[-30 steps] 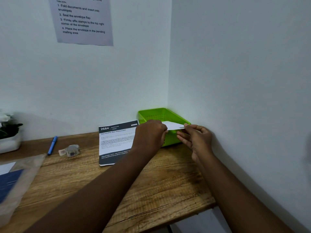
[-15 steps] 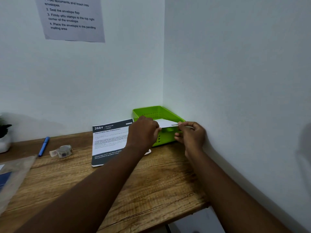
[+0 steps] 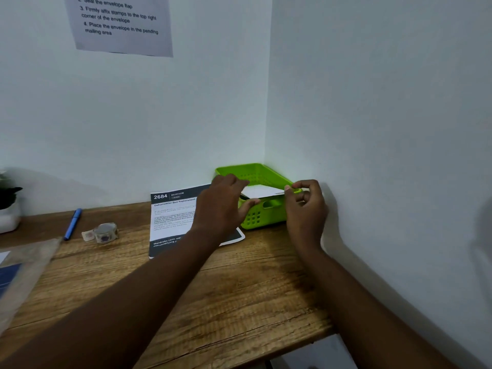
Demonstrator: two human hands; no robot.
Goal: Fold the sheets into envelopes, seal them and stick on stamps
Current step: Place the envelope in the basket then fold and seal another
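A white envelope (image 3: 262, 191) lies across the inside of the green plastic basket (image 3: 255, 170) in the corner of the wooden desk. My left hand (image 3: 221, 206) hovers at the envelope's left end, fingers spread above it and thumb below. At the envelope's right end is my right hand (image 3: 306, 206), its finger and thumb loosely curled with a gap between them. A printed sheet (image 3: 170, 217) with a dark header lies flat to the left of the basket, partly under my left forearm. A roll of stamps (image 3: 105, 231) sits further left.
A blue pen (image 3: 72, 223) lies beside the stamp roll. A clear plastic sleeve (image 3: 24, 265) with papers is at the left edge, with a white plant pot (image 3: 9, 217) behind it. An instruction notice (image 3: 119, 25) hangs on the back wall. The right wall stands close beside the basket.
Both hands pinched the envelope over the basket before. Now it rests lower in the basket and the fingers of both hands have loosened from it.
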